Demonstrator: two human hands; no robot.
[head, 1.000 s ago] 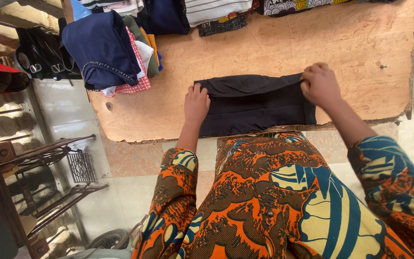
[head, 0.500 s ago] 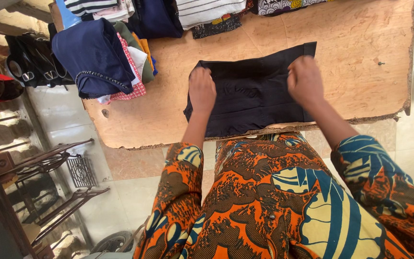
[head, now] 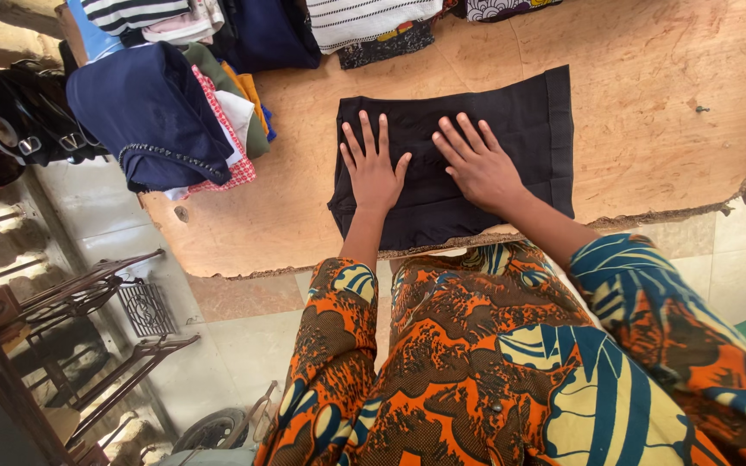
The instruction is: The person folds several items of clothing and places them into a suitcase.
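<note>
The left hand (head: 375,170) and right hand (head: 477,164) are lying flat and open, side by side on the black cloth (head: 451,168), pressing it smooth against the worktop (head: 649,129).

Pile of folded clothes (head: 174,112) on wooden table (head: 649,129)

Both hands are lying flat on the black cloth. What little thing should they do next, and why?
Probably slide both palms outward to smooth it. The left hand and right hand lie flat, fingers spread, near the middle of the folded black garment on the wooden board. Its outer parts lie beyond the hands, so a sweep toward the edges would likely flatten them.
</note>
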